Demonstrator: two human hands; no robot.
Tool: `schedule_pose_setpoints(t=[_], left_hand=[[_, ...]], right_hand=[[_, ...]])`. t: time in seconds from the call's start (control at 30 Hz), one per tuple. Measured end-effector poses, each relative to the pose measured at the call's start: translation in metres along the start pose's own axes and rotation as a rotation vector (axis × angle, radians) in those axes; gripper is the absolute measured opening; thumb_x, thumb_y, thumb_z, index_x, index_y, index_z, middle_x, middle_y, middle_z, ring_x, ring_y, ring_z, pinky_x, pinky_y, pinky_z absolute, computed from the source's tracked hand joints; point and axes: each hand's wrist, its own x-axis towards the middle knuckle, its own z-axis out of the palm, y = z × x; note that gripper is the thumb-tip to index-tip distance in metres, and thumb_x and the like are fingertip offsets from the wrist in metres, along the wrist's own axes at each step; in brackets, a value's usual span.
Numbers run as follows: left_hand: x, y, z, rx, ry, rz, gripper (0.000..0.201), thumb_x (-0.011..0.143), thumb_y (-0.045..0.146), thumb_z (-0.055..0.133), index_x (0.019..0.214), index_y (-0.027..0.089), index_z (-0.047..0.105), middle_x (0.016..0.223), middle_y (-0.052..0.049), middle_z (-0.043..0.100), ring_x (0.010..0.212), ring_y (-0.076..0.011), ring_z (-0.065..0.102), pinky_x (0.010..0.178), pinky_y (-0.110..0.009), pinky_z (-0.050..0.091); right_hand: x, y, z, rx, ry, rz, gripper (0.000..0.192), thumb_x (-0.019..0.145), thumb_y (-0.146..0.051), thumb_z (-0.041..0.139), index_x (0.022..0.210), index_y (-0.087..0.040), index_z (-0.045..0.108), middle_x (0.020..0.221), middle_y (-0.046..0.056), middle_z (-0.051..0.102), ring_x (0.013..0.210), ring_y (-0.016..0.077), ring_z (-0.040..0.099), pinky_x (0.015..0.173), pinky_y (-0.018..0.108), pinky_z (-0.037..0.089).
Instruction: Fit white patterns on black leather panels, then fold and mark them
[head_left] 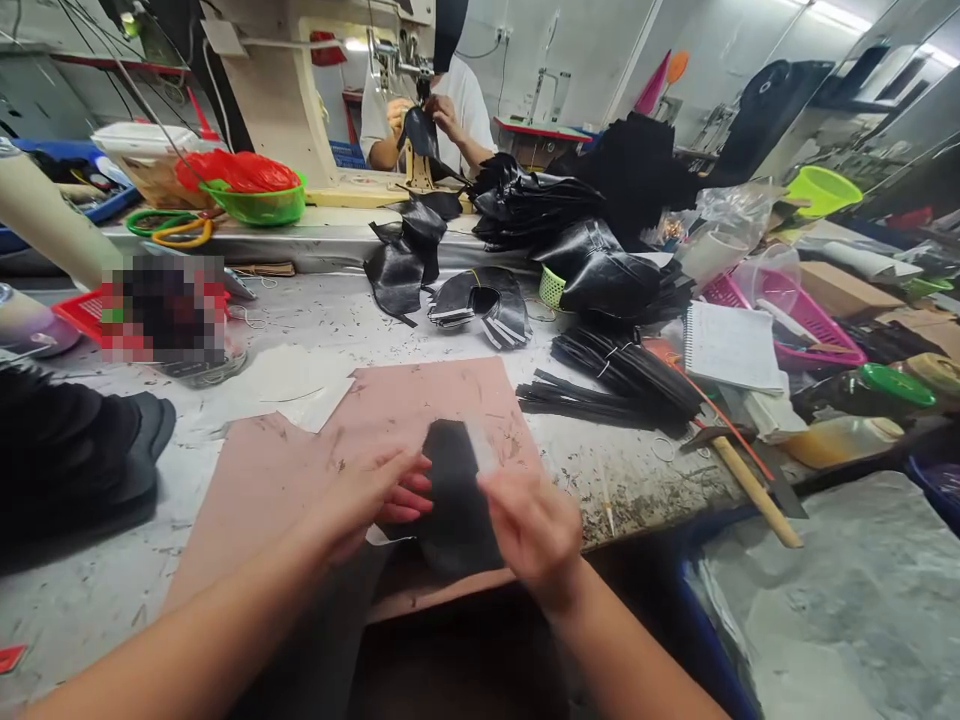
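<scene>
I see both hands working a flat black leather-like cut piece (454, 490) lying on the pink cutting mat (420, 400) near the table's front edge. My left hand (375, 495) rests open, fingers pressing the piece's left edge; my right hand (529, 525) is blurred, seemingly pinching a pale translucent strip (480, 445) at the piece's far right corner. I judge the piece light, limp and slightly slick, best held flat or pinched at an edge.

Matt black leather piece (454, 490), wooden hammer handle (754, 490)
</scene>
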Motion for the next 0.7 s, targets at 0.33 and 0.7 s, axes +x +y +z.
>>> schedule_pose_setpoints(t=[0.33,0.7], left_hand=[[-0.003,0.006,-0.003,-0.037,-0.062,0.015,0.033,0.049,0.027,0.075,0.075,0.014,0.059,0.066,0.002,0.061,0.056,-0.0088,0.056,0.047,-0.017,0.044],[0.032,-0.010,-0.004,0.516,0.052,0.252,0.019,0.067,0.028,0.059,0.079,0.023,0.047,0.053,0.008,0.054,0.048,-0.0135,0.058,0.046,-0.023,0.043]], right_hand=[[-0.014,0.000,0.010,0.308,-0.049,0.551,0.021,0.080,-0.028,0.055,0.100,-0.021,0.052,0.084,0.005,0.063,0.067,0.0153,0.060,0.053,0.026,0.049],[0.005,0.028,0.023,0.415,-0.213,1.065,0.017,0.071,-0.030,0.060,0.082,-0.018,0.065,0.078,0.003,0.066,0.070,0.0164,0.059,0.068,0.030,0.048]])
